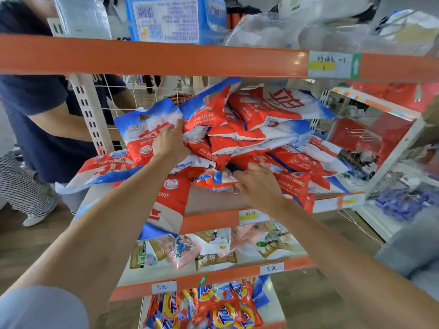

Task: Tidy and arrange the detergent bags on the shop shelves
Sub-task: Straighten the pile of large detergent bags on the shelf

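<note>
A jumbled heap of red, white and blue detergent bags (259,129) fills the middle shelf (213,218). My left hand (169,142) grips the edge of a bag (140,136) that stands at the left of the heap, fingers curled over its side. My right hand (257,184) reaches into the lower front of the pile, fingers tucked under a crumpled bag (213,180). One bag (169,205) hangs over the shelf's front edge, and another (99,170) lies flat at the far left, sticking out past the shelf.
An orange shelf rail (152,57) crosses above, with a blue pack (171,19) and clear plastic bags on top. Lower shelves hold small pink and gold sachets (183,250) and orange Tide packs (213,307). A person in a dark shirt (35,110) stands left. Another rack (380,143) stands right.
</note>
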Tool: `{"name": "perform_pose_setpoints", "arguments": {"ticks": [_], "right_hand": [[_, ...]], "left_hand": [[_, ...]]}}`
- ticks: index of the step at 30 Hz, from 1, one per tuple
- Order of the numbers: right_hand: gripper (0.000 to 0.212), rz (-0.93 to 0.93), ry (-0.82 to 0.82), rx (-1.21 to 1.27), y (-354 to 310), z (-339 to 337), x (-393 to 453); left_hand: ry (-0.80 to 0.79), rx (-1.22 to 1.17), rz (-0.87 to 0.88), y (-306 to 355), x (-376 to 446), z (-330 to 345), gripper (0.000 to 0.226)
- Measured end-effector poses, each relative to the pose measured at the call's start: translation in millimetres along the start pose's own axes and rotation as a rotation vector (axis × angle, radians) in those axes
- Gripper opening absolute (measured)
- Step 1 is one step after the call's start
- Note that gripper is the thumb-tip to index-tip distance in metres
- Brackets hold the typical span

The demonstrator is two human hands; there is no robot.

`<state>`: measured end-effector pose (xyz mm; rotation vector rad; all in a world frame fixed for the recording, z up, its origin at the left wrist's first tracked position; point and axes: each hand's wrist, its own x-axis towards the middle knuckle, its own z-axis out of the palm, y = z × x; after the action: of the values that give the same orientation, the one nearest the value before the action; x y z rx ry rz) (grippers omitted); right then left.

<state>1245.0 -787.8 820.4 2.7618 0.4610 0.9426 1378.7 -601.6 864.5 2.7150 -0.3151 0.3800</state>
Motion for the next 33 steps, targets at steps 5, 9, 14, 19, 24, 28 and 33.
{"name": "perform_pose_setpoints", "arguments": {"ticks": [5, 9, 14, 19, 24, 28, 33], "right_hand": [[0.021, -0.101, 0.108, 0.115, -14, -14, -26], [0.019, -0.169, 0.181, 0.210, -14, -26, -56], [0.009, -0.168, 0.141, 0.360, -13, -43, -80], [0.009, -0.025, 0.139, 0.537, -4, -59, -93], [0.013, 0.085, 0.101, 0.632, 4, -68, -106], [0.023, 0.208, -0.053, 0.881, 24, -70, -126], [0.073, 0.425, -0.232, 1.102, 45, -64, -153]], "left_hand": [[-0.181, 0.042, -0.038, 2, -25, -3, 0.108], [-0.223, 0.028, -0.065, 0, -65, -6, 0.104], [-0.361, -0.102, 0.072, 15, -126, -12, 0.089], [-0.607, -0.073, 0.246, 38, -178, -5, 0.108], [-0.252, 0.018, 0.381, 66, -205, 5, 0.073], [-0.119, -0.194, 0.335, 78, -210, -11, 0.051], [-0.345, -0.680, 0.022, 92, -204, -51, 0.037]]}}
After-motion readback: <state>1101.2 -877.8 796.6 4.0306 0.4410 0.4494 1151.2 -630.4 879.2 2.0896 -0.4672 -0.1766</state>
